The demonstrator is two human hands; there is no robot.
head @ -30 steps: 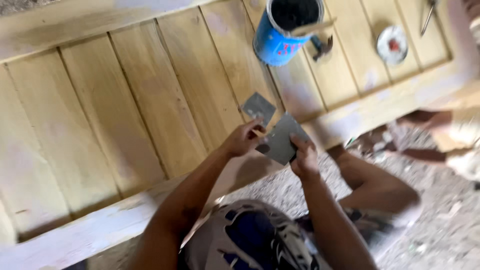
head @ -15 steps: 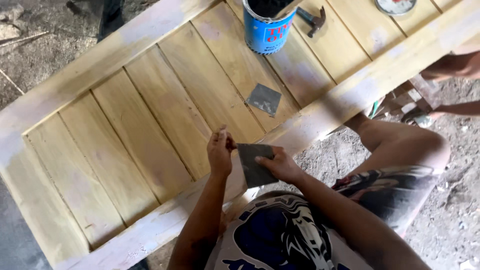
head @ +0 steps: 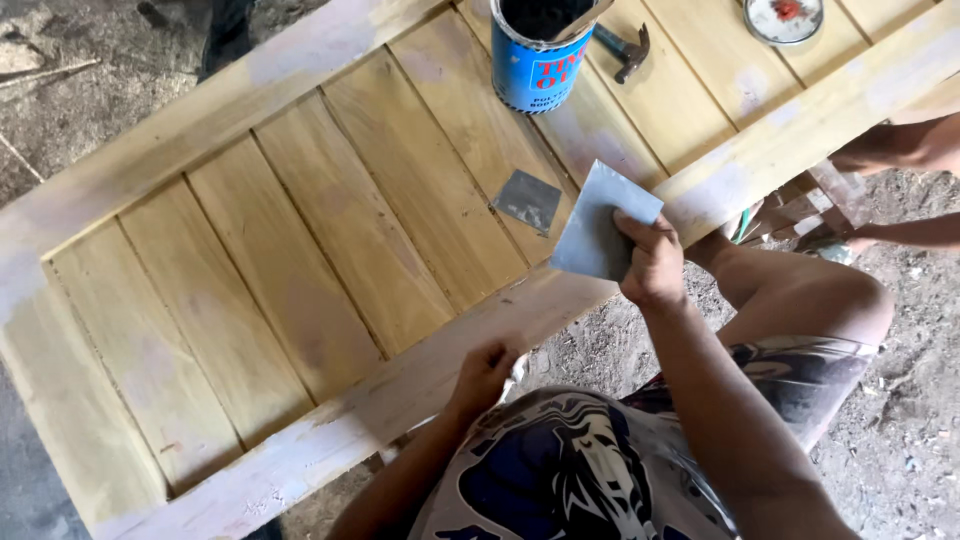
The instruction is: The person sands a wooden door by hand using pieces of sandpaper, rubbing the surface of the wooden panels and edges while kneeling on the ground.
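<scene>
Blue tin (head: 537, 60) and hammer (head: 625, 50) sit at twelve o'clock; your right hand (head: 652, 265) pinches a grey sandpaper sheet (head: 600, 222), your left hand (head: 483, 375) clasps the wooden door's (head: 330, 220) rail.

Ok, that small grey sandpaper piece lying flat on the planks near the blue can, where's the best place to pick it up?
The loose sandpaper piece lies flat on the wooden panel, so probably come from above and pinch a corner. The near-right corner looks easiest, since the right hand, holding the larger sheet, is right beside it. The blue can crowds the far side.
</scene>
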